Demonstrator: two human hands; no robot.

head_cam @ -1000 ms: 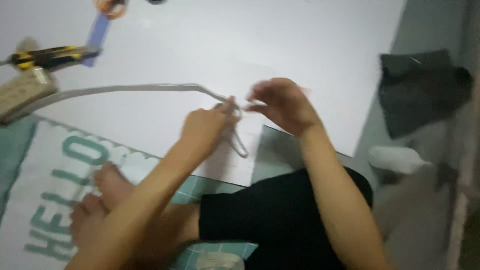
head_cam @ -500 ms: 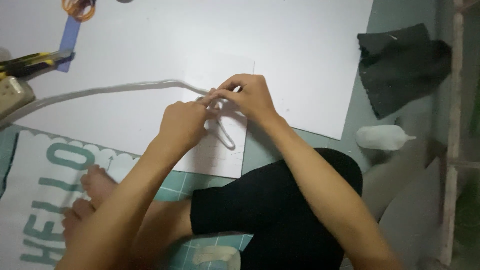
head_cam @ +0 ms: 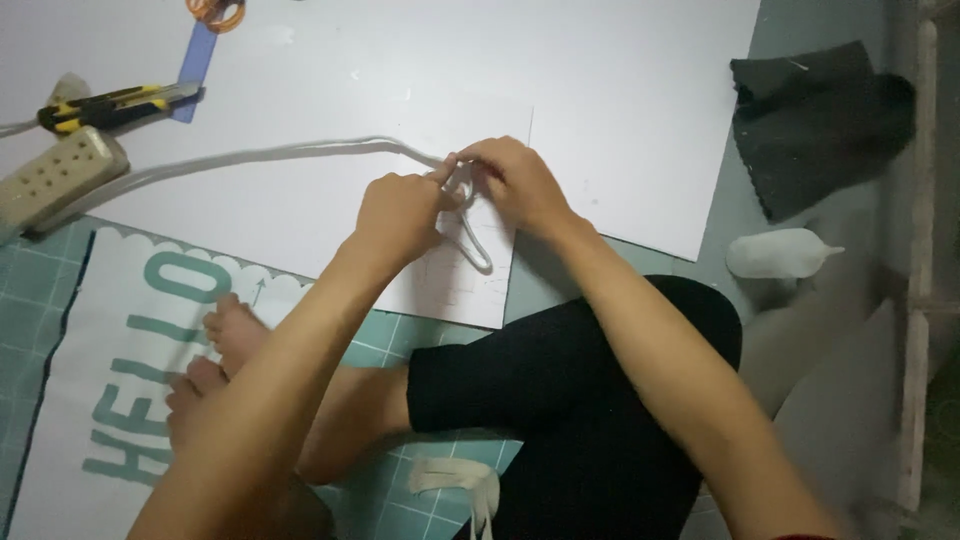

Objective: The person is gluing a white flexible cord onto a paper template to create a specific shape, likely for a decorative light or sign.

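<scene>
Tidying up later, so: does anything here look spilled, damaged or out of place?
Nothing looks spilled or broken. A dark cloth lies crumpled off the white board, and both hands pinch a white cord.

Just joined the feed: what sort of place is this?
Probably a home floor set up for crafts: a white board, a utility knife and a cutting mat, with both hands on a cord.

Home craft corner on the floor, cutting mat (head_cam: 40, 300), utility knife (head_cam: 115, 103), scissors (head_cam: 215, 12), bare feet (head_cam: 215, 360)
</scene>
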